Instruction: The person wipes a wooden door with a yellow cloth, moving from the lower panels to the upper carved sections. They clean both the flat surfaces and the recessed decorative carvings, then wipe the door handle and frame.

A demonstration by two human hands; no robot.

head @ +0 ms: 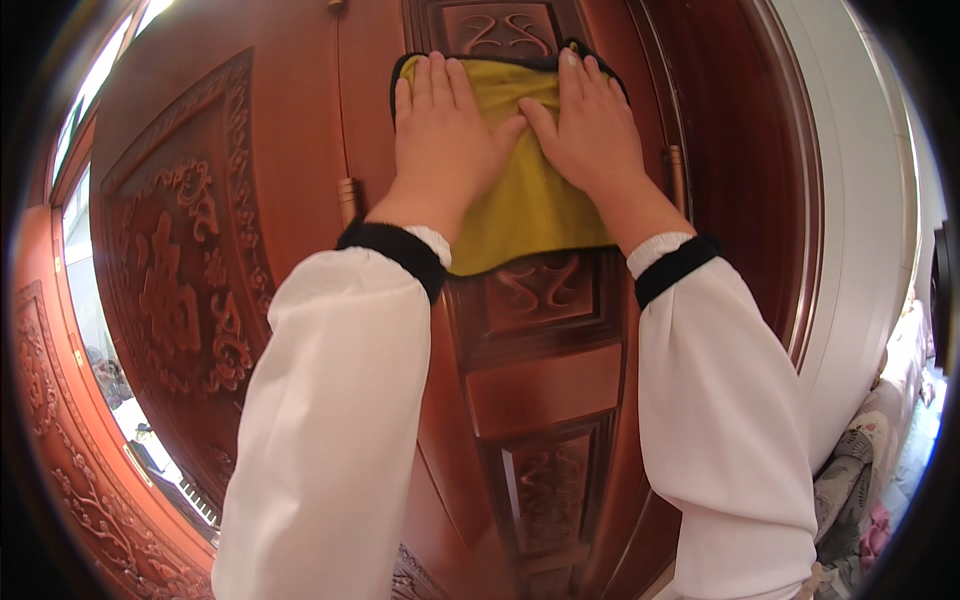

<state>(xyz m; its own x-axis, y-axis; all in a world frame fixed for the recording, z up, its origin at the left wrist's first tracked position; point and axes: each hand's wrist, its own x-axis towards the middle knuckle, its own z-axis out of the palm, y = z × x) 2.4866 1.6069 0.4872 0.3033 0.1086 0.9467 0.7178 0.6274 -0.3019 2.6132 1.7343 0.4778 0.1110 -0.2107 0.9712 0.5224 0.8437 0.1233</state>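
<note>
A yellow cloth with black edging (525, 210) is spread against a narrow, reddish-brown carved door panel (544, 386). My left hand (450, 135) presses flat on the cloth's upper left, fingers pointing up. On its upper right lies my right hand (592, 124), also flat, with the thumb reaching toward the left one. Neither hand has its fingers curled around the cloth. Above and below the cloth, scroll carvings show in the panel. Part of the panel is hidden behind the cloth and my forearms.
To the left is a wide door leaf (172, 285) with raised carving, joined by a hinge (347, 199). Another hinge (676, 180) sits at the right, beside the dark door frame (750, 150) and a pale wall (855, 225). Patterned fabric (847, 465) lies at lower right.
</note>
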